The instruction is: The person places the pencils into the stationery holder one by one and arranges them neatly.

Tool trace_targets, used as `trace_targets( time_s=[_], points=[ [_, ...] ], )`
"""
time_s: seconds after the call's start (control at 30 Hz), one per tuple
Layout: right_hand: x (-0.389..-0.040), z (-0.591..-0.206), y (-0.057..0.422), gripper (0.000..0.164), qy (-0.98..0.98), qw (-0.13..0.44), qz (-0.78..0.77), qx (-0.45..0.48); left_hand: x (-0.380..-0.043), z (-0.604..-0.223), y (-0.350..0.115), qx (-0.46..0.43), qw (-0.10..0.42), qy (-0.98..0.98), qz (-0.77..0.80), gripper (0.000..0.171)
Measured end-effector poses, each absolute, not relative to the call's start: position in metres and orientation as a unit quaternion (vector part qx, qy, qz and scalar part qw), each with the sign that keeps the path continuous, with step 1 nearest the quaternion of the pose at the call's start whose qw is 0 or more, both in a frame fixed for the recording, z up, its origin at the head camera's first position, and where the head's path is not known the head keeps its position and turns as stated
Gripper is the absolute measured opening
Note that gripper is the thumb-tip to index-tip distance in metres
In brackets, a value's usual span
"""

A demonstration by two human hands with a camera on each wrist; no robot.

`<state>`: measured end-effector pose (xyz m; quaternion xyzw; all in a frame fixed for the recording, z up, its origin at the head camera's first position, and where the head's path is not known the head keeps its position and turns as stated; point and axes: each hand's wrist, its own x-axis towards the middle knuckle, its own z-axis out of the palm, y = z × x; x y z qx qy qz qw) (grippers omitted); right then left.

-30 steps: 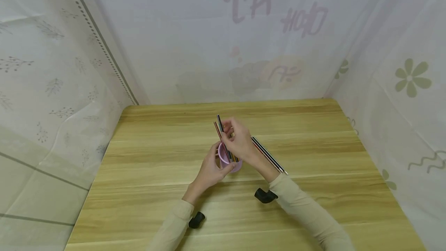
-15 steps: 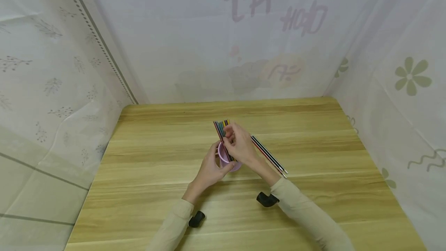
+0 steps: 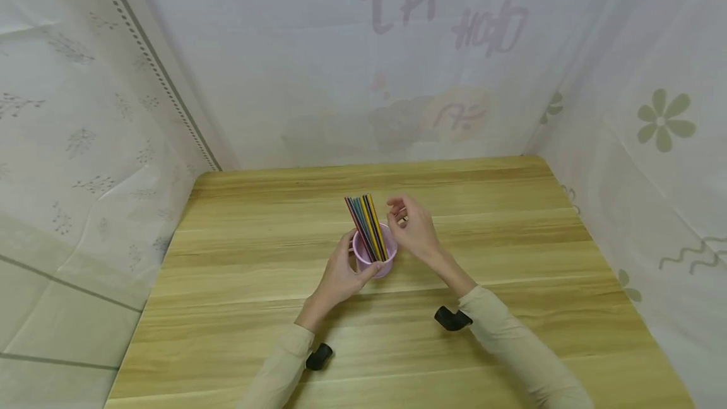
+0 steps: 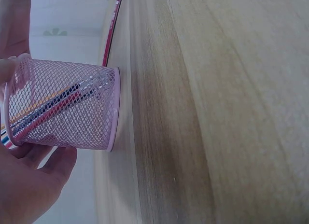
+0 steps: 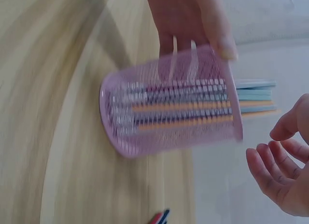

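A pink mesh pencil cup [image 3: 375, 269] stands upright on the table with several pencils [image 3: 366, 226] in it. They lean to the far left, with red, green, yellow and dark barrels. My left hand [image 3: 341, 276] grips the cup, thumb over the near rim and fingers round its left side. Just right of the cup hovers my right hand [image 3: 417, 229], apart from the pencils. In the right wrist view its fingers [image 5: 270, 166] are loosely bent and hold nothing. A red pencil [image 4: 113, 28] lies on the table past the cup, mostly hidden by my right arm in the head view.
The wood-grain table [image 3: 255, 219] is bounded by a printed back curtain [image 3: 318, 81] and curtains at both sides. Black wrist devices [image 3: 452, 319] stick out from both sleeves. Pencil ends [image 5: 160, 217] show at the bottom of the right wrist view.
My right hand has let go of the pencils and moved right, away from the cup. The pencils now lean against the rim. My left hand keeps its hold on the cup.
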<state>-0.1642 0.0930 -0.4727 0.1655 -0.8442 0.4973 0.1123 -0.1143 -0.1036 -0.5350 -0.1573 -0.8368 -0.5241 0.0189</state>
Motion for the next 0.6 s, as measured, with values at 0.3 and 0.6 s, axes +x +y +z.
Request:
trace_targets(
  time_s=[0.3, 0.6],
  points=[
    [-0.178, -0.482, 0.128, 0.025, -0.865, 0.112, 0.475, 0.116, -0.115, -0.536, -0.104, -0.157, 0.012, -0.835, -0.527, 0.086],
    [-0.183, -0.503, 0.152, 0.027, -0.885, 0.090, 0.449, 0.087, -0.115, -0.537, -0.104, -0.156, 0.013, -0.833, -0.530, 0.084]
  ],
)
